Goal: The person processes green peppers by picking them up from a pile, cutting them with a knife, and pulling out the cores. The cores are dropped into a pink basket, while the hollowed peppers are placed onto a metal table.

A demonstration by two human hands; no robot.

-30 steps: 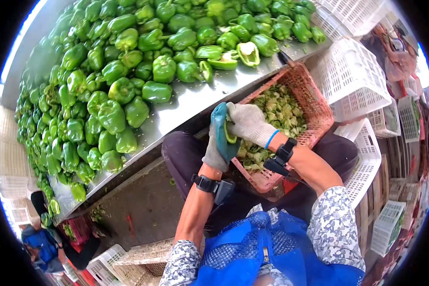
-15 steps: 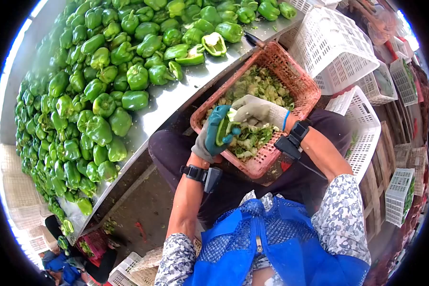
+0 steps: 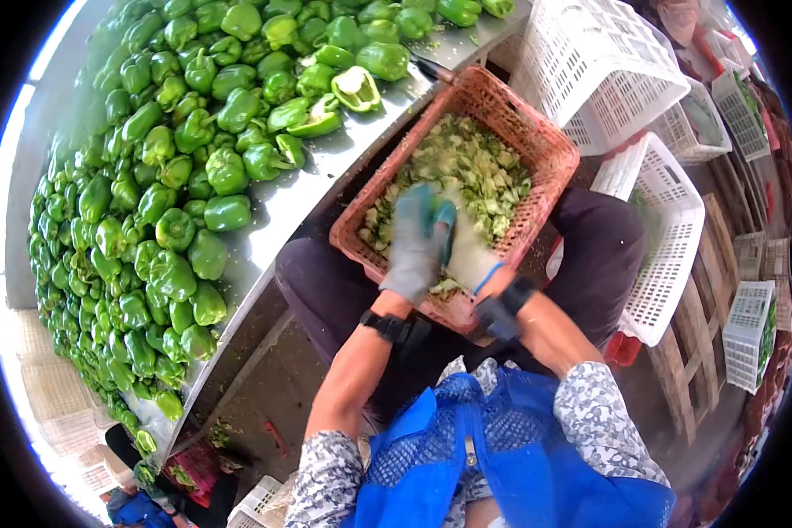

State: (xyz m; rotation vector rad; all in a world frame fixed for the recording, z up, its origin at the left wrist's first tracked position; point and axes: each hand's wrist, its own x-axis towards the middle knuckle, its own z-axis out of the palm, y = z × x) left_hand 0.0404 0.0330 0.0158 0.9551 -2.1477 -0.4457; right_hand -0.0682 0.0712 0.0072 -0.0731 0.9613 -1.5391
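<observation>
My left hand [image 3: 418,242], in a grey and teal glove, is over the near part of a red plastic crate [image 3: 361,198]. Its fingers are wrapped round a green pepper, of which only a small green part shows between the hands. My right hand [image 3: 468,251], in a pale glove, is right beside it, blurred by motion, so its fingers cannot be made out. Beneath both hands, pale green pepper scraps [image 3: 493,176] fill the crate's bottom. A large heap of green peppers [image 3: 172,233] lies on the metal table, with a cut-open pepper [image 3: 357,89] near its edge.
A dark-handled tool [image 3: 433,69] rests at the table edge by the crate. White crates [image 3: 669,238] stand at the right, beside a wooden pallet [image 3: 691,330]. Another person [image 3: 141,509] is partly visible at the lower left.
My right hand has moved down and left, next to my left hand. Both hands now point forward over the crate, and the pepper is mostly hidden. The view has shifted slightly.
</observation>
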